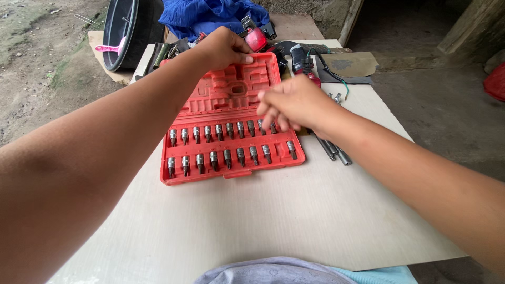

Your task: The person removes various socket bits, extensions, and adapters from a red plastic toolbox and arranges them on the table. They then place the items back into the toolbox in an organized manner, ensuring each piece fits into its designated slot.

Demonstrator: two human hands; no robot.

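Observation:
An open red plastic tool case (231,113) lies on a pale board (263,221). Its near half holds two rows of several metal bit sockets (226,158); its far half, the lid, has empty moulded recesses. My left hand (223,47) rests on the lid's far edge, fingers curled over it. My right hand (292,105) hovers over the right end of the upper socket row, fingers spread and blurred, touching or just above the sockets there. Whether it holds one is unclear.
Metal extension bars (334,150) lie right of the case. Behind it are a red and black power tool (300,60), a blue cloth (210,16), a black tub (123,31) and a pink-handled tool (108,48). Bare ground surrounds the board.

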